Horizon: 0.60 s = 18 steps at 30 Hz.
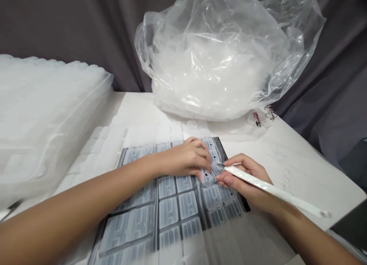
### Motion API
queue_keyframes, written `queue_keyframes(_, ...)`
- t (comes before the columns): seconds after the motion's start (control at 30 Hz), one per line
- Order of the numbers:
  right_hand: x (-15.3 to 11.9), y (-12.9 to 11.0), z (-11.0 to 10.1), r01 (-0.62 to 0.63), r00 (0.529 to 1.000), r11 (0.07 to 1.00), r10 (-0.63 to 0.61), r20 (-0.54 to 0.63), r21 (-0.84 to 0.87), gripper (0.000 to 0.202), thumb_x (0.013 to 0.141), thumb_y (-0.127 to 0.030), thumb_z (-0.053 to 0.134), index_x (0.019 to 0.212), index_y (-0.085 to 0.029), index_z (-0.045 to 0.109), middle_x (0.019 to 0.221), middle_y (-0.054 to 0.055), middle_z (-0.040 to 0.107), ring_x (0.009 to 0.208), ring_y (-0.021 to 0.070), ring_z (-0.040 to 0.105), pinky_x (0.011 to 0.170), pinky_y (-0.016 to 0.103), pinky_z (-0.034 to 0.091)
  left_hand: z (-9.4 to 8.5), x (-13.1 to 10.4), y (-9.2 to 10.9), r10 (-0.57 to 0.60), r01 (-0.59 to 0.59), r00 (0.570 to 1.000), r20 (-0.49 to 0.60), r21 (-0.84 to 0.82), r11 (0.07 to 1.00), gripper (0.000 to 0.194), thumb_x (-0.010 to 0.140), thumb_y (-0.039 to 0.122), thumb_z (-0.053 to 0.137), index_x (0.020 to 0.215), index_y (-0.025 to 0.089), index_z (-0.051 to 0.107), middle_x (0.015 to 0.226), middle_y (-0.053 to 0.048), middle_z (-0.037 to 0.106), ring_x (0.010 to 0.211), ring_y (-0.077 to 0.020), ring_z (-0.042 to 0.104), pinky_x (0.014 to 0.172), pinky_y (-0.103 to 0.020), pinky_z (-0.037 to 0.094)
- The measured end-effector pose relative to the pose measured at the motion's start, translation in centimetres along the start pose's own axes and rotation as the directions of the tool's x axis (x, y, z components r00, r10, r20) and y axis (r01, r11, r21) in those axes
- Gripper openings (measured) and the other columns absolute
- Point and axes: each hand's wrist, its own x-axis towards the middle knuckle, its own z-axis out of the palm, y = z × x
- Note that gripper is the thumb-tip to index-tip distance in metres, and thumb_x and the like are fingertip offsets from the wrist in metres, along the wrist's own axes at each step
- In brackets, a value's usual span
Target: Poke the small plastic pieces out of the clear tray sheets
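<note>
My left hand (196,156) reaches across a dark mat (246,204), its fingers curled and pressed onto a small translucent plastic piece (210,178) with a dark hole. From the other side, my right hand (246,177) pinches the same area of the piece. It also holds a slim tool with a long white handle (275,194), whose short dark tip lies against the piece. The handle slants back over my right wrist. Rows of translucent compartmented plastic pieces (169,211) cover the mat beneath and around my hands. My fingers partly hide the held piece.
A large clear plastic bag (206,73) full of whitish translucent items stands at the back. Stacked translucent trays or sheets (43,116) fill the left side. A small pink-handled item (257,119) lies on the white table (309,169), whose edge runs along the right.
</note>
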Motion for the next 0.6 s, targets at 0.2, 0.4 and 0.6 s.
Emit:
queue_keyframes(0.2, 0.1, -0.1, -0.4, -0.029, 1.000, 0.998, 0.029, -0.002, -0.049, 0.017, 0.080, -0.034, 0.067, 0.080, -0.018, 0.062, 0.057, 0.000, 0.066, 0.049, 0.0118, 0.061, 0.047, 0.021, 0.050, -0.3, 0.2, 0.4, -0.016, 0.017, 0.999, 0.036, -0.027, 0.999, 0.021, 0.089, 0.034, 0.060, 0.103, 0.020, 0.063, 0.099, -0.006, 0.067, 0.102, -0.0225, 0.052, 0.093, -0.035, 0.028)
queue_keyframes(0.4, 0.6, -0.1, -1.5, 0.119, 0.985, 0.977, -0.093, 0.145, -0.179, 0.012, 0.078, -0.024, 0.069, 0.089, -0.020, 0.067, 0.080, 0.003, 0.069, 0.068, 0.0129, 0.064, 0.059, 0.021, 0.051, -0.3, 0.0, 0.8, -0.020, 0.020, 0.999, 0.025, -0.019, 1.000, 0.021, 0.091, 0.027, 0.058, 0.110, 0.019, 0.058, 0.091, -0.005, 0.068, 0.089, -0.0179, 0.058, 0.097, -0.036, 0.027)
queue_keyframes(0.6, 3.4, -2.1, -3.7, 0.314, 0.854, 0.942, -0.224, 0.469, -0.122, 0.020, 0.075, -0.014, 0.072, 0.093, -0.019, 0.070, 0.086, 0.005, 0.072, 0.077, 0.0138, 0.069, 0.068, 0.022, 0.055, -0.7, -0.2, 0.9, -0.039, 0.039, 0.999, 0.002, -0.201, 0.979, 0.004, 0.089, 0.021, 0.060, 0.090, 0.020, 0.064, 0.088, -0.004, 0.069, 0.088, -0.0162, 0.061, 0.097, -0.033, 0.031)
